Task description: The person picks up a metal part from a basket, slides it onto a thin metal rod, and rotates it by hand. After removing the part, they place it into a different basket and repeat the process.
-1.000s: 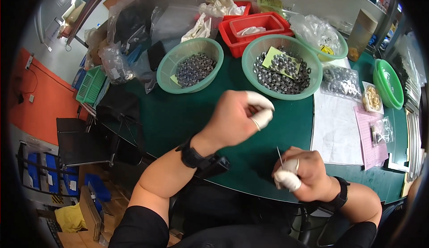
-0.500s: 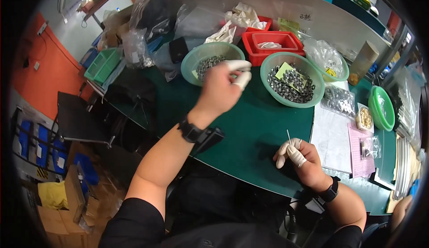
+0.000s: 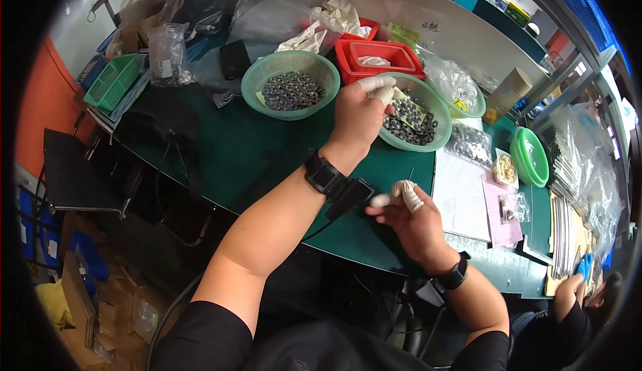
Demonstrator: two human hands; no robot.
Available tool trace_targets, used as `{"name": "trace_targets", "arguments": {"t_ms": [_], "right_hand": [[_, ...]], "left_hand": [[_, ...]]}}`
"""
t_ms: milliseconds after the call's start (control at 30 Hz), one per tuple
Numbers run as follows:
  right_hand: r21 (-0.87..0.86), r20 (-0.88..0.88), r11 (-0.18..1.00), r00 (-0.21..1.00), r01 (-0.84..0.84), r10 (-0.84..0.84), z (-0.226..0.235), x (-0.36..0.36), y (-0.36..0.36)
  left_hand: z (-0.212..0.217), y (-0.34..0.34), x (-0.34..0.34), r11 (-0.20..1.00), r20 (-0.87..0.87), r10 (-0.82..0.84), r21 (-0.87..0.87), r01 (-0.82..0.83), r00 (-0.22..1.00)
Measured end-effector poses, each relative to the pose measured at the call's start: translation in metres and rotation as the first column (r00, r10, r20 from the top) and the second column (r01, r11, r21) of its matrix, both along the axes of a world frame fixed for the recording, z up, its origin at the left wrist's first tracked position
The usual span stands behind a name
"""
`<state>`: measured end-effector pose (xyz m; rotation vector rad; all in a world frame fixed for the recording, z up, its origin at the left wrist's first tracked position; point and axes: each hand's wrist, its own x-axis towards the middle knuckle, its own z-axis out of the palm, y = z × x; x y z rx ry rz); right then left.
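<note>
a dark green desk (image 3: 227,150) curves through a cluttered workroom, loaded with plastic bags, red trays and a small green basket. the left hand (image 3: 358,113) reaches over the near green bowl (image 3: 438,140) of small dark metal parts, its capped fingertips pinched together; i cannot tell what its grip holds. the right hand (image 3: 411,217), nearer the body, pinches a thin metal pin (image 3: 410,174) upright.
</note>
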<state>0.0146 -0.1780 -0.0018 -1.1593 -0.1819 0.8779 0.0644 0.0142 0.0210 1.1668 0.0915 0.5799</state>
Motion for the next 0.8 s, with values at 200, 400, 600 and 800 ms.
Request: {"name": "trace_targets", "arguments": {"t_ms": [200, 400, 600, 800], "right_hand": [[0.148, -0.005, 0.975, 0.986, 0.168, -0.17, -0.012, -0.033, 0.038], [0.026, 0.115, 0.979, 0.972, 0.201, -0.203, -0.001, -0.051, 0.069], [0.096, 0.187, 0.952, 0.934, 0.292, -0.305, 0.001, -0.061, 0.077], [0.099, 0.196, 0.943, 0.923, 0.317, -0.331, 0.0, -0.063, 0.077]], "left_hand": [[-0.001, 0.006, 0.001, 0.997, 0.024, 0.076, -0.035, -0.075, 0.997], [-0.001, 0.009, -0.001, 0.987, 0.125, 0.138, 0.063, -0.147, 0.982], [0.001, 0.011, -0.003, 0.95, 0.177, 0.214, 0.193, -0.247, 0.961], [0.003, 0.013, -0.005, 0.81, 0.218, 0.324, 0.438, -0.389, 0.921]]}}
